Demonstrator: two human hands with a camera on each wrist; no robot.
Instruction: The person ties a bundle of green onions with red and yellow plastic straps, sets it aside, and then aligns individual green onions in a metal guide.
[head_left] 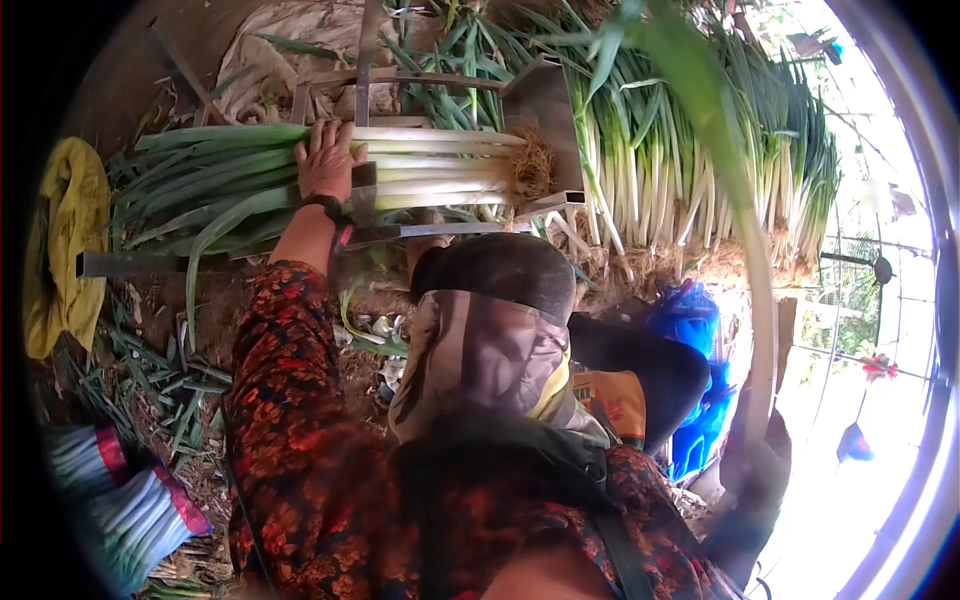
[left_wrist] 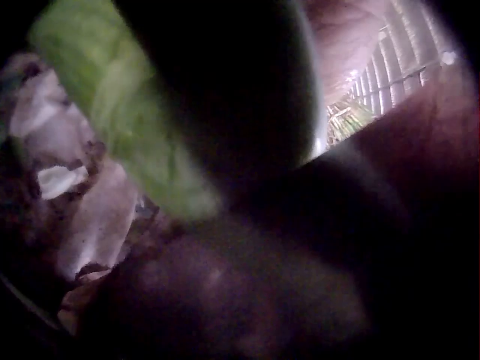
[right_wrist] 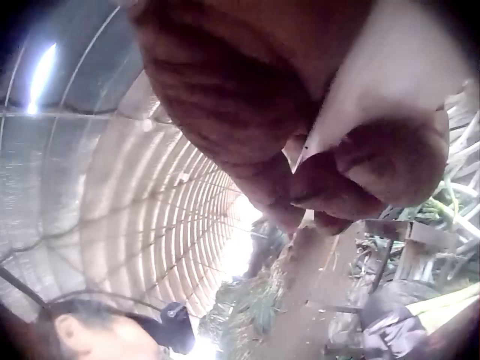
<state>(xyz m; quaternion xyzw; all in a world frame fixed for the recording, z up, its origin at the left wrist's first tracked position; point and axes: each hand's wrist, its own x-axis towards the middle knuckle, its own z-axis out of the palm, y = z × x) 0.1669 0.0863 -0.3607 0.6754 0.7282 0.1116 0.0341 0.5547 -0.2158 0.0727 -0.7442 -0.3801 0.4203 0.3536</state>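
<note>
My left hand (head_left: 325, 168) rests on a bundle of long green onions (head_left: 440, 165), its fingers spread over the stalks. The bundle lies across a metal frame (head_left: 565, 110), with white stems and brown roots (head_left: 530, 168) toward the right and green leaves to the left. On the right, my right hand (head_left: 757, 450) grips a single green onion (head_left: 757, 300) by its white lower part, the leaves reaching up past the top of the head view. In the right wrist view, curled fingers (right_wrist: 390, 161) close round the white stalk (right_wrist: 397, 67). The left wrist view is mostly dark.
Many green onions (head_left: 690, 150) stand stacked behind the frame at the right. Tied bundles with red bands (head_left: 150, 515) lie at the lower left, near leaf scraps (head_left: 180, 400). A yellow cloth (head_left: 70, 250) hangs at the left. Blue plastic (head_left: 700, 400) lies beside my leg.
</note>
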